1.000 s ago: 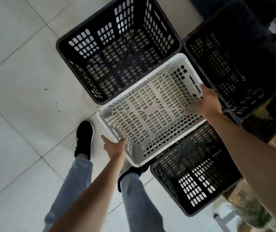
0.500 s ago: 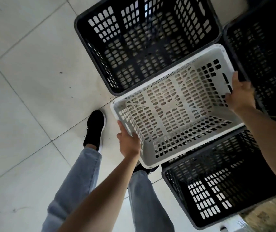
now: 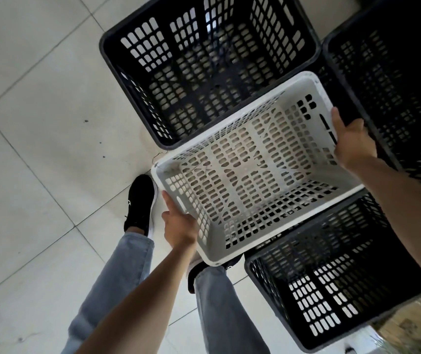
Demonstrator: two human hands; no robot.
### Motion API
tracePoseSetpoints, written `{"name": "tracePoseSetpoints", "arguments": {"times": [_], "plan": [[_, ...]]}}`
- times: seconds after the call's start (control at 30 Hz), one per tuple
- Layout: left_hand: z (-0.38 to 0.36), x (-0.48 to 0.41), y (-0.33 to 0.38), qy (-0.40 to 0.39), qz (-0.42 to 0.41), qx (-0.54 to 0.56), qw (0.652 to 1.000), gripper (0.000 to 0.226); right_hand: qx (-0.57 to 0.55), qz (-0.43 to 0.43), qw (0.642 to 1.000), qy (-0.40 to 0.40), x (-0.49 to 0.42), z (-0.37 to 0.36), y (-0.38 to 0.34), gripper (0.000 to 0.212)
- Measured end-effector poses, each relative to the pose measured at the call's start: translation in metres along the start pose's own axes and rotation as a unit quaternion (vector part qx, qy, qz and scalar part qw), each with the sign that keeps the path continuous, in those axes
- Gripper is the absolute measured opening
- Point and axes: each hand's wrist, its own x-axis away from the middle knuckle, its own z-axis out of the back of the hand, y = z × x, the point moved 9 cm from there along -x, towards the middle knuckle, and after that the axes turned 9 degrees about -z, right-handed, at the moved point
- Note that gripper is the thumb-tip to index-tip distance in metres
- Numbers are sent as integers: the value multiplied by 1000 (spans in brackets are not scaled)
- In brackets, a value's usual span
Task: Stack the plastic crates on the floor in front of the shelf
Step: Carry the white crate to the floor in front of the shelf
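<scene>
Pale floor tiles point(image 3: 38, 149) with dark grout lines were seen from above, and 4 perforated plastic crates were gathered on the right side of the view. 3 black crates were set on the floor: 1 at the top point(image 3: 153, 47), 1 at the upper right point(image 3: 395, 85) and 1 at the lower right point(image 3: 332, 290). Each appeared empty, and none could be seen nested inside another.

Between them, a white crate point(image 3: 242, 175) was held by its 2 short ends. It was judged to be lifted off the floor, since its corners overlapped the rims of the black crates and its near corner covered part of the right shoe. The left hand point(image 3: 178, 226) was closed on the near end wall beside a handle slot, with the thumb laid up along the rim. The right hand point(image 3: 352, 141) was closed on the far end wall at its handle slot, with the thumb hooked over the rim; the remaining fingers of both hands were hidden behind the walls.

A black shoe point(image 3: 139, 203) and light blue jeans point(image 3: 117, 277) were visible below. No shelf could be made out clearly.

The task was judged to be at an early stage: 1 crate was in hand and not yet placed, no stack was visible, and all 4 crates were left to be brought together.
</scene>
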Motion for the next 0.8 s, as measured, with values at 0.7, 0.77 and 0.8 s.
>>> {"name": "tracePoseSetpoints", "arguments": {"times": [0.7,0.77,0.8], "plan": [[196,45,-26,-26,15,-113,993,92,22,-17,1000,-14,157,109,-53,91],[226,48,-20,-25,2,-114,993,90,16,-29,999,-15,176,134,-57,87],[241,49,-16,-26,-7,-111,993,90,14,-33,999,-16,186,145,-60,85]]}}
